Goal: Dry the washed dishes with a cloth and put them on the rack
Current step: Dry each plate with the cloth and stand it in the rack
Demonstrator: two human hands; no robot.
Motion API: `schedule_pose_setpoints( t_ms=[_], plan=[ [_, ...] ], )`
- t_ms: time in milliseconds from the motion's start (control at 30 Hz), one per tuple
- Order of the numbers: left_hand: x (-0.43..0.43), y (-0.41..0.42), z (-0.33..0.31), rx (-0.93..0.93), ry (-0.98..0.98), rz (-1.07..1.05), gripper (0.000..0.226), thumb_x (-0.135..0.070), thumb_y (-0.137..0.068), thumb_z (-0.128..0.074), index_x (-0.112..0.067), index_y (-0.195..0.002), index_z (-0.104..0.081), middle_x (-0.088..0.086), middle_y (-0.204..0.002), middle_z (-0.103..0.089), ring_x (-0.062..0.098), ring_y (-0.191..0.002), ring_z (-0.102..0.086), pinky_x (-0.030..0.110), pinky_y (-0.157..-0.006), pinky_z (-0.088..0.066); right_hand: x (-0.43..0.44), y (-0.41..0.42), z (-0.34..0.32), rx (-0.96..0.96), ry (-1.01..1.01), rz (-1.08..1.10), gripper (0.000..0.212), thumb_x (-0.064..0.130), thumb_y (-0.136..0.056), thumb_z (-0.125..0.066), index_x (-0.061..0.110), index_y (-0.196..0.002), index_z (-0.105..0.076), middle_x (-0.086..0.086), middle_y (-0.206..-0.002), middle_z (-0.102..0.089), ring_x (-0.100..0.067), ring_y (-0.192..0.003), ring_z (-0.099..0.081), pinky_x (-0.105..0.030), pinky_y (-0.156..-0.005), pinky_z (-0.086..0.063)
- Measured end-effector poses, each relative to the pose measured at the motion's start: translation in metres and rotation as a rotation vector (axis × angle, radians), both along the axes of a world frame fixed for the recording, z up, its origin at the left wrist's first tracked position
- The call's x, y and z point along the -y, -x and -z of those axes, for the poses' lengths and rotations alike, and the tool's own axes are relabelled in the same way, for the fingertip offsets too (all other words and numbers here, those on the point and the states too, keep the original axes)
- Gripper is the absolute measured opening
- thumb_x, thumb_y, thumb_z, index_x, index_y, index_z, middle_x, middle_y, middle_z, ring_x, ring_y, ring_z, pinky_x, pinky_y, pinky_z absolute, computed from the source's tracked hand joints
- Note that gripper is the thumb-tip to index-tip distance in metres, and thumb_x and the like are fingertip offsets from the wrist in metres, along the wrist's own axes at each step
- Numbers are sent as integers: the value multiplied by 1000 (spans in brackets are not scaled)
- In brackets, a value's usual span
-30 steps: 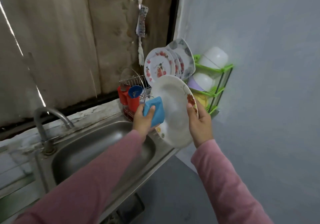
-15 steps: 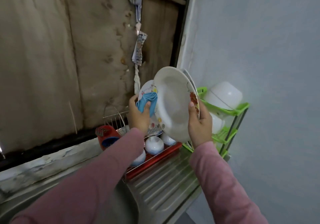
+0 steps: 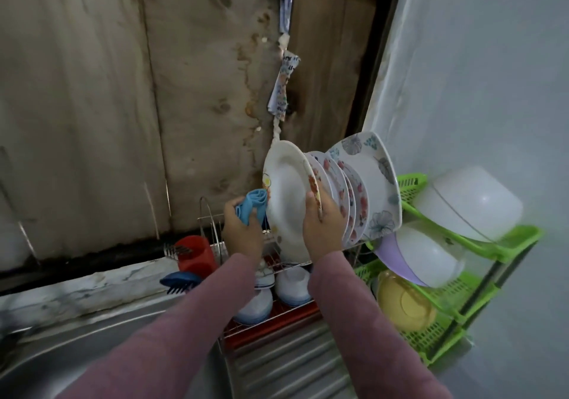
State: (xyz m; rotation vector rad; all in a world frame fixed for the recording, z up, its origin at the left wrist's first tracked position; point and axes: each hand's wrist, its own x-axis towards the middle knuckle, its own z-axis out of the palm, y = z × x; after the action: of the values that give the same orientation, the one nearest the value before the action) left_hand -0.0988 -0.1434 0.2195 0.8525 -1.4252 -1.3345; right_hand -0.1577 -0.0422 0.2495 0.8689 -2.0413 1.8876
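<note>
Bunched in my left hand's (image 3: pixel 241 229) curled fingers, the blue cloth (image 3: pixel 252 204) hovers above the wire dish rack (image 3: pixel 271 332), touching the back of the white floral plate (image 3: pixel 284 201). That plate stands upright over the rack. My right hand (image 3: pixel 323 226) grips its right rim, just beside the racked plates (image 3: pixel 354 201).

The plate (image 3: pixel 286 201) is smooth, glossy glazed ceramic, and the cloth (image 3: pixel 251 206) at its nine o'clock is soft, matt blue fabric bunched in folds. The rack (image 3: pixel 274 254) under it is thin shiny metal wire, while the shelf (image 3: pixel 480 244) at four o'clock is bright green perforated plastic. The drainboard (image 3: pixel 286 368) at six o'clock is ribbed brushed steel, and the wall (image 3: pixel 92 106) at eleven o'clock is rough, stained wood.
</note>
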Motion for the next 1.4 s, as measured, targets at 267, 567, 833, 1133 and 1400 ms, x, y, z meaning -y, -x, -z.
schedule_pose_setpoints(
  t_ms=[267, 567, 833, 1133, 1400],
  plan=[
    [6, 12, 17, 14, -53, -77, 23, -10, -97, -58, -14, -119, -54, 0, -107, -58, 17, -94, -58, 22, -70, -44, 16, 21, 12, 83, -51, -28, 34, 19, -105, -44, 13, -134, -59, 10, -125, -55, -2, -116, -42, -15, -101, -25],
    [-2, 16, 14, 36, -43, -114, 30, -11, -98, -56, -15, -127, -53, -3, -111, -54, 14, -98, -54, 20, -76, -44, 31, 35, 27, 29, -84, -46, 40, 28, -102, -37, 18, -133, -60, -2, -124, -66, -20, -116, -58, -41, -103, -47],
    [-7, 15, 19, 34, -35, -143, 29, -13, -98, -57, -15, -127, -55, -8, -102, -56, 7, -87, -56, 15, -70, -40, 27, 32, 34, 35, 69, -47, 48, 34, -98, -37, 14, -136, -59, -4, -130, -62, -19, -124, -55, -43, -107, -46],
    [-12, 16, 15, 48, -8, -156, 27, -14, -98, -57, -15, -125, -55, -6, -101, -57, 7, -85, -55, 19, -74, -43, 18, 26, 39, 55, 166, -95, 50, 41, -98, -39, 14, -134, -61, -2, -131, -61, -18, -126, -54, -45, -107, -45],
    [-11, 18, 16, 48, 12, -168, 26, -13, -98, -57, -13, -124, -56, -3, -105, -58, 8, -89, -55, 11, -66, -40, 22, 30, 39, 19, 138, -67, 47, 34, -98, -40, 9, -131, -63, -6, -129, -63, -21, -124, -56, -44, -106, -46]
  ],
)
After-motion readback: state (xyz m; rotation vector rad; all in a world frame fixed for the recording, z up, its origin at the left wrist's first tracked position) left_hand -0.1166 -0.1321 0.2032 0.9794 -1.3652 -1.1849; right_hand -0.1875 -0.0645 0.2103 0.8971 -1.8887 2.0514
